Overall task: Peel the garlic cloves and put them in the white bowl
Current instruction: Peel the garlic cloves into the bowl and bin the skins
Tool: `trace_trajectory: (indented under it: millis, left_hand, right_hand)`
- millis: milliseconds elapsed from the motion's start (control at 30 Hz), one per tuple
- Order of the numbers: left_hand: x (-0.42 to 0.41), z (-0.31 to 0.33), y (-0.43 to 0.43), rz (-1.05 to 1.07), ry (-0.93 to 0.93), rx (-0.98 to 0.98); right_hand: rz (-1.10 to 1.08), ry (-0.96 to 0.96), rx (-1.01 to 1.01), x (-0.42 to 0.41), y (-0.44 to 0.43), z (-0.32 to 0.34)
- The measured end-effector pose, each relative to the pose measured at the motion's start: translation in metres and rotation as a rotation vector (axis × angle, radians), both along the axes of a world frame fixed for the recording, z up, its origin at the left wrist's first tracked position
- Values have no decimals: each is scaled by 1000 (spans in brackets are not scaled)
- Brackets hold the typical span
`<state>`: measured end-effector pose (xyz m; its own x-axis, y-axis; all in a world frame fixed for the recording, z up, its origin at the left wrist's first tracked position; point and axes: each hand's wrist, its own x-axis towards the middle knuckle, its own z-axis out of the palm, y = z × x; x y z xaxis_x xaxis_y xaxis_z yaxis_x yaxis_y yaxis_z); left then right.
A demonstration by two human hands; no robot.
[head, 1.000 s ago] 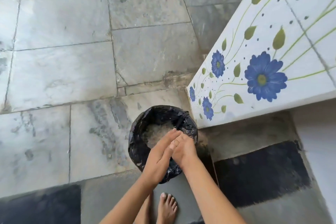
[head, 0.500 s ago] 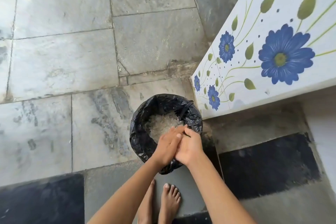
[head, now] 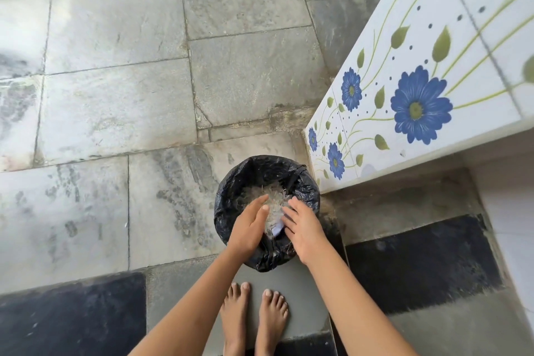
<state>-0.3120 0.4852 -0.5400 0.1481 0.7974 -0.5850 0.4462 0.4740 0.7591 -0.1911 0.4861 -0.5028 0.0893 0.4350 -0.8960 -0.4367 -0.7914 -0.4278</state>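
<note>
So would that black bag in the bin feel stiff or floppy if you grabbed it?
Probably floppy: the black bag is crinkled and sags in loose folds. It likely feels thin and slippery, judging by its shine. The pale peelings inside look papery, so it is probably light.

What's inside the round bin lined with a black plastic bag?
The bin holds pale, papery scraps and one small white piece. The left hand and right hand above it cover part of the heap; anything beneath the scraps is hidden.
</note>
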Motion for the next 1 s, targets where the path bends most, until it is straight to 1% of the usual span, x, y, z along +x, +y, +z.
trace_trajectory:
  millis: [67,100,200,267,300,400,500,533,633,733,800,1000]
  left_hand:
    - [-4,41,2,38,73,29]
    - [-6,60,2,45,112,42]
    - [-15,135,-4,-20,194,102]
    - [-23,192,-10,-75,221,130]
    - [-28,222,-17,-97,233,137]
    - [-42,289,-34,-140,265,193]
    - [-56,349,-53,-223,249,298]
    - [-58,365,-60,-254,235,333]
    - [-63,414,-83,-395,182,485]
    - [-52,454,-107,-534,95,598]
    - [-33,477,-124,-637,31,659]
    - [52,531,-191,-925,-131,840]
  right_hand:
    - [178,-214,78,1,-6,28]
    - [303,-344,127,2,-11,41]
    - [756,-706,238,2,-26,95]
    - [878,-834,291,0,-35,144]
    - [875,-887,326,-2,-44,173]
    - [797,-1016,421,-4,-71,238]
    - [709,-1086,453,-13,-109,292]
    - [658,-1105,454,-18,-122,306]
    - [404,-1190,473,-36,-169,357]
    - [240,-1307,493,-46,-215,396]
    - [133,-1412,476,-42,-249,418]
    - [-225,-1626,296,-1,-352,472]
